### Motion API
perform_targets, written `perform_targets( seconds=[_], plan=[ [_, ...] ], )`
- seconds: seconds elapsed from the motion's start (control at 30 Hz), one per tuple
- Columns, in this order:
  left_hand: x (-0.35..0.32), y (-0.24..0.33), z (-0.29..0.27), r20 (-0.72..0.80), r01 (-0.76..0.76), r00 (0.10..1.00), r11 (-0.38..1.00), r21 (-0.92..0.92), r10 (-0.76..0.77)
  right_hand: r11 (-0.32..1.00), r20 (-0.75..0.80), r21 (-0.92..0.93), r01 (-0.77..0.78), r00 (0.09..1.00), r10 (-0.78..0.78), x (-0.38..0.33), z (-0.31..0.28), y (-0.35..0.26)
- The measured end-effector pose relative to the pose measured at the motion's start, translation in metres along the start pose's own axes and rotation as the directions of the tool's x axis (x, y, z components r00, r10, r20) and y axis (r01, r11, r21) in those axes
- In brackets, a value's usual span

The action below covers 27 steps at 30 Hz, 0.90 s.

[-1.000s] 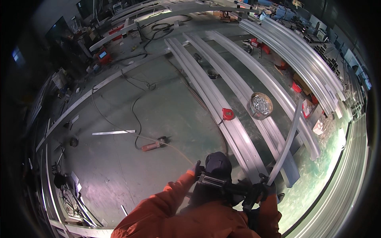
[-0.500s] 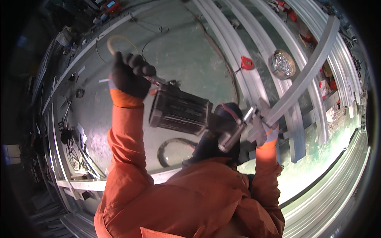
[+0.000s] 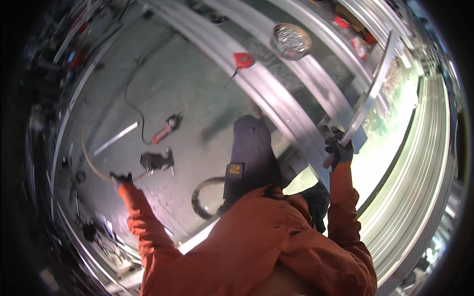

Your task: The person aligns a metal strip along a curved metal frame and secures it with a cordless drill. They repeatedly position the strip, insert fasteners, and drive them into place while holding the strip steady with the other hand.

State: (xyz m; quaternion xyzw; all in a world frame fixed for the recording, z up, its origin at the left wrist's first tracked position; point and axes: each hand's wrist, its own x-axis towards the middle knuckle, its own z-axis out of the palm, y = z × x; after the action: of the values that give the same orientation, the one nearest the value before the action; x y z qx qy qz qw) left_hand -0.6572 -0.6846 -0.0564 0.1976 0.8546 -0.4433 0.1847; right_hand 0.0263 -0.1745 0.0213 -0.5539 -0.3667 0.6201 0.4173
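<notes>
My gloved left hand [image 3: 121,179] is low at the left, its fingers closed around a thin yellowish air hose [image 3: 93,166]. The hose runs on from the hand to a black air-powered tool [image 3: 157,160] with a metal head, just right of the hand. Whether that tool rests on the floor or hangs just above it, I cannot tell. At the right, my gloved right hand [image 3: 338,150] grips the near end of a long grey metal bar [image 3: 374,91]. The bar slants up and away to the right, above metal profiles [image 3: 276,101] laid side by side.
A red tape measure [image 3: 242,60] and a round tin [image 3: 291,42] of small shiny metal pieces sit on the profiles. On the green floor lie an angle grinder [image 3: 167,129] with its cord and a pale metal strip [image 3: 116,138]. Long stacked profiles [image 3: 410,197] line the right side.
My left hand has moved down and left, and the black tool has gone from in front of my body down toward the floor. My right hand still holds the bar. The view has shifted.
</notes>
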Motion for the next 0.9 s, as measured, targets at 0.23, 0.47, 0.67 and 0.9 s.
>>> perform_targets(
  seconds=[0.23, 0.47, 0.67, 0.9],
  plan=[
    [-0.003, 0.050, 0.081, 0.341, 0.407, 0.913, 0.458, -0.791, -0.224, 0.845, -0.356, -0.534, -0.019, 0.912, -0.204, 0.017, -0.114, 0.032],
    [-0.015, 0.080, 0.107, 0.458, 0.486, 0.867, 0.130, -0.864, -0.197, 0.295, -0.330, -0.924, -0.245, 0.899, -0.289, 0.003, -0.155, 0.055],
    [-0.004, 0.102, 0.132, 0.491, 0.488, 0.838, -0.077, -0.869, -0.239, 0.236, -0.205, -0.963, -0.127, 0.917, -0.341, -0.043, -0.129, 0.054],
    [-0.070, 0.291, -0.012, -0.143, 0.022, 0.941, -0.475, -0.880, 0.308, 0.402, 0.221, -0.901, 0.162, 0.970, 0.105, -0.084, -0.014, 0.049]
  ],
)
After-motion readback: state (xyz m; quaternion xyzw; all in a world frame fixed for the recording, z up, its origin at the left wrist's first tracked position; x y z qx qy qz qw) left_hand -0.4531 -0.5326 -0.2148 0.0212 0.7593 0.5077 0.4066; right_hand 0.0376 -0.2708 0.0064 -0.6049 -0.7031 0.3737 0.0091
